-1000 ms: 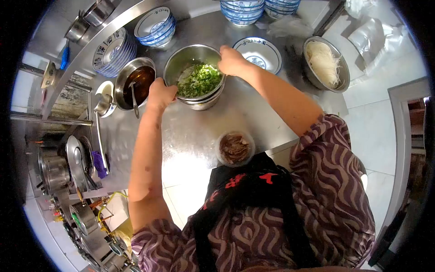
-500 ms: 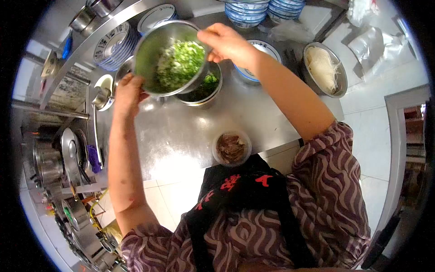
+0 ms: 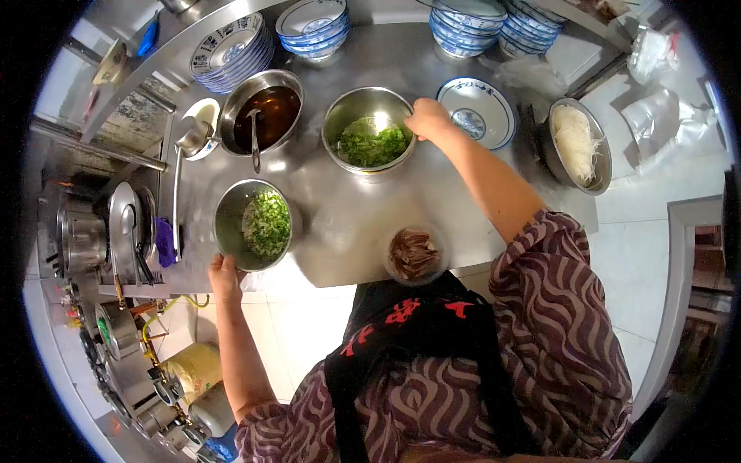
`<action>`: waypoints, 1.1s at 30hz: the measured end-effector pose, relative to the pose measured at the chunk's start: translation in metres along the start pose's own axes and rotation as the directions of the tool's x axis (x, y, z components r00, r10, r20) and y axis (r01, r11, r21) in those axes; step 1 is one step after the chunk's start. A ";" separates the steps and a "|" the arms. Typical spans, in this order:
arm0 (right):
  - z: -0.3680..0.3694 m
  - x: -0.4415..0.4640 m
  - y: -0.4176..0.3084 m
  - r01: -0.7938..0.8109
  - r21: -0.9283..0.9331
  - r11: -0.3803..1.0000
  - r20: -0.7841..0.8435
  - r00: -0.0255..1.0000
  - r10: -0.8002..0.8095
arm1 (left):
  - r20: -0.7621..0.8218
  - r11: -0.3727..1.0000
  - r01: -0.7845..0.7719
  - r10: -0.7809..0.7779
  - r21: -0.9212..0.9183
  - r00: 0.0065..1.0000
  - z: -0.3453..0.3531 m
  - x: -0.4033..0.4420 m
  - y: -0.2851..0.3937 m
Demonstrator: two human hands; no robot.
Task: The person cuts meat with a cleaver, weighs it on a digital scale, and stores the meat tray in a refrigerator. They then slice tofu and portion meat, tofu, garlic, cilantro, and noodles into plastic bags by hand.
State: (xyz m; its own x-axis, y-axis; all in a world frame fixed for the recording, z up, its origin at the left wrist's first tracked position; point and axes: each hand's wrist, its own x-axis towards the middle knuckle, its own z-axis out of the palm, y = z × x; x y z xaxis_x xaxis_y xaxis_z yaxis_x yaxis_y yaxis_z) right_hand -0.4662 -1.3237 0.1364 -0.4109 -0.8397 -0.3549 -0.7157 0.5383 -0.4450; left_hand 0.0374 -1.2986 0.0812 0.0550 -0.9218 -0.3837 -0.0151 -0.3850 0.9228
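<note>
My left hand (image 3: 224, 278) grips the near rim of a metal bowl (image 3: 229, 225) at the table's front left. Chopped scallions (image 3: 268, 224), green and pale, fill much of that bowl. Farther back, my right hand (image 3: 429, 121) pinches the right rim of a second metal bowl (image 3: 340, 116), which holds chopped leafy greens (image 3: 374, 147). Behind the left bowl sits a basin (image 3: 231, 99) of dark brown liquid with a spoon (image 3: 255, 143) in it. Close to my apron stands a clear round tub (image 3: 440, 262) of sliced brown meat (image 3: 414, 252).
Blue-and-white bowls are stacked along the back (image 3: 312, 35) and back right (image 3: 465, 35); plates (image 3: 231, 50) stand back left. A wide patterned bowl (image 3: 490, 116) is beside my right hand. Pale noodles (image 3: 575, 147) fill a basin at right. A ladle (image 3: 178, 193) lies along the left edge.
The scallion bowl, lifted in both hands before, has come down to the front left in my left hand alone. My right hand has shifted to the greens bowl's rim.
</note>
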 end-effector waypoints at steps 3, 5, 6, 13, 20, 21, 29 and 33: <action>0.010 0.009 0.002 0.050 -0.180 0.982 -0.081 0.995 -0.066 | -0.105 0.880 0.014 0.041 0.474 0.994 -0.010 0.013 -0.012; 0.016 0.011 0.003 0.070 -0.229 0.971 -0.151 0.983 -0.106 | -0.118 0.527 -0.313 0.633 0.790 0.765 0.020 -0.001 0.017; 0.017 0.010 0.001 0.059 -0.212 0.975 -0.168 0.981 -0.096 | -0.022 0.253 -0.360 0.843 0.898 0.538 0.042 -0.010 0.039; 0.020 -0.005 -0.006 0.042 -0.159 0.986 -0.197 0.978 -0.074 | 0.296 0.626 -0.521 0.434 0.580 0.851 0.235 0.031 0.060; 0.024 -0.018 -0.001 0.043 -0.109 0.993 -0.250 0.966 -0.069 | 0.402 0.329 -0.555 0.429 0.764 0.809 0.274 0.046 0.059; 0.021 -0.021 -0.002 0.045 -0.121 0.992 -0.237 0.969 -0.073 | 0.426 0.325 -0.562 0.404 0.761 0.809 0.274 0.046 0.062; -0.007 -0.036 -0.003 0.102 -0.072 0.992 -0.158 0.981 -0.112 | 0.478 0.572 -0.454 0.119 0.683 0.870 0.273 0.031 0.104; -0.014 -0.038 -0.002 0.118 -0.002 0.993 -0.065 0.991 -0.118 | 0.528 0.652 -0.434 0.060 0.621 0.847 0.267 0.058 0.091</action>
State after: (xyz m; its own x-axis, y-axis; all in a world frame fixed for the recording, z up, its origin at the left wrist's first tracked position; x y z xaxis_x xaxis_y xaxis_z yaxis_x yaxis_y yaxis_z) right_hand -0.4567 -1.2938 0.1620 -0.3596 -0.9003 -0.2454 -0.7605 0.4352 -0.4819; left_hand -0.2275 -1.3992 0.1338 -0.4812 -0.8280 -0.2879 -0.6542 0.1206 0.7466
